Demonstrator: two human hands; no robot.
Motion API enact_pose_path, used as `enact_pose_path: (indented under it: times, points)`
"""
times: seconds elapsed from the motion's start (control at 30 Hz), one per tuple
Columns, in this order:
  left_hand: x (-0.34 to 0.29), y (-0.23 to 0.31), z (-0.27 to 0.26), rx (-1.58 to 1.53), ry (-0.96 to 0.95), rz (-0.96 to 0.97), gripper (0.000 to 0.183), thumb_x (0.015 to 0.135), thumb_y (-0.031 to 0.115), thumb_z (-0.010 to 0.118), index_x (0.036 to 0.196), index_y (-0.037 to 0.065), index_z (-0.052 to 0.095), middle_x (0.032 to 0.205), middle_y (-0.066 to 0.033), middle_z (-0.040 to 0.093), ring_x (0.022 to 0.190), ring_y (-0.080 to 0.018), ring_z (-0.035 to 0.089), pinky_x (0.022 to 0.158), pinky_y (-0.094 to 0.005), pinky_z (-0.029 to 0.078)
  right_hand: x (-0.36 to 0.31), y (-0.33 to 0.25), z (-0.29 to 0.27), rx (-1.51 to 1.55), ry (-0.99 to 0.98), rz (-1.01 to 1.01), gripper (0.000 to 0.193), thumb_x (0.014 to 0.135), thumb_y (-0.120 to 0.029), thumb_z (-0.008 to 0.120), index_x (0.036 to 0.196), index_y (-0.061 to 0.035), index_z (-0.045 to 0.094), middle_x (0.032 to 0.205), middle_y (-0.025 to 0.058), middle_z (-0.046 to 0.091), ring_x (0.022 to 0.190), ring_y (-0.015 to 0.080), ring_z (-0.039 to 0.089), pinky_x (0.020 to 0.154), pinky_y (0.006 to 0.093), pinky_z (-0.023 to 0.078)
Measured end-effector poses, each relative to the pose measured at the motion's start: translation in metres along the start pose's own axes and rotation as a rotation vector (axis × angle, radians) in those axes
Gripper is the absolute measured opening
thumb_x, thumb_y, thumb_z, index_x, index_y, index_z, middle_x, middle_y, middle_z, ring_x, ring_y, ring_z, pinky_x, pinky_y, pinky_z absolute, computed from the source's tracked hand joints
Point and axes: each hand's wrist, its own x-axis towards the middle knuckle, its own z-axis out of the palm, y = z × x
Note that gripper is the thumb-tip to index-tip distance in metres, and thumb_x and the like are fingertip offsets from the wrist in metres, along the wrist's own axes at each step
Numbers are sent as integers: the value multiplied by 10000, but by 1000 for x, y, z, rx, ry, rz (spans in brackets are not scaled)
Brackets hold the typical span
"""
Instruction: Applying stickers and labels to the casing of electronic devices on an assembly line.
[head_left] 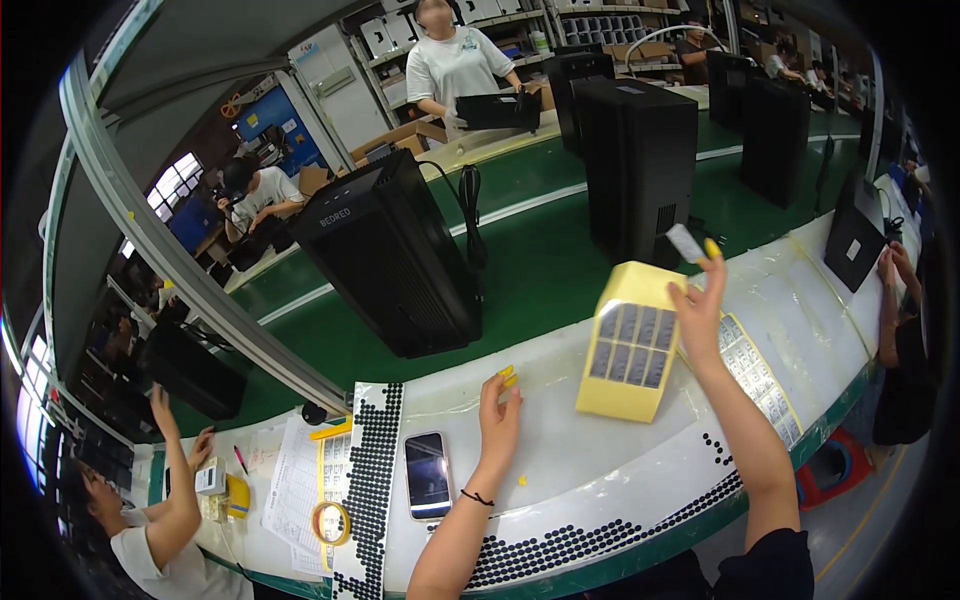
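My right hand (pixel 703 305) is raised over the bench, yellow covers on its fingertips. It grips the edge of a yellow backing sheet (pixel 603 393) that carries rows of silver-grey labels (pixel 632 345). A single small pale label (pixel 685 243) shows beside the yellow-covered fingertip; how it is held cannot be made out. My left hand (pixel 499 420), also with yellow fingertip covers, rests over the white bench surface with its fingers loosely bent and apart, nothing seen in them. Left of it lies a phone (pixel 428 476).
Black computer cases (pixel 395 260) (pixel 640 160) stand on the green conveyor (pixel 540 310) beyond the bench. Sheets of black round pads (pixel 370 470) (pixel 560 550), a tape roll (pixel 330 522) and another label sheet (pixel 757 380) lie around. Co-workers are left, right and across.
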Motion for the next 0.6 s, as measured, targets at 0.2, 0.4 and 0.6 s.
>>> enact_pose_path:
  times: [0.2, 0.4, 0.6]
  points:
    - [3, 0, -4, 15, 58, 79, 279, 960, 122, 533, 1212, 12, 493, 1176, -70, 530, 1050, -169, 547, 798, -266, 468, 13, 27, -100, -157, 315, 76, 795, 861, -3, 618, 1479, -186, 153, 1423, 184, 283, 1042, 245, 584, 842, 321, 493]
    - [24, 42, 0, -63, 137, -31, 305, 961, 157, 548, 1239, 42, 498, 1220, -74, 536, 1098, -170, 515, 952, -291, 392, 4, 70, -159, -776, 221, -128, 810, 868, -47, 617, 1502, -140, 121, 1483, 217, 255, 1253, 323, 452, 1022, 388, 385]
    - [146, 117, -51, 5, 589, 72, 677, 906, 406, 621, 1379, -7, 370, 1405, -152, 339, 1303, -260, 361, 1082, -348, 294, 14, 25, -131, -505, 307, -93, 612, 893, -89, 633, 1418, -53, 320, 1129, 125, 540, 1098, 213, 510, 1039, 333, 330]
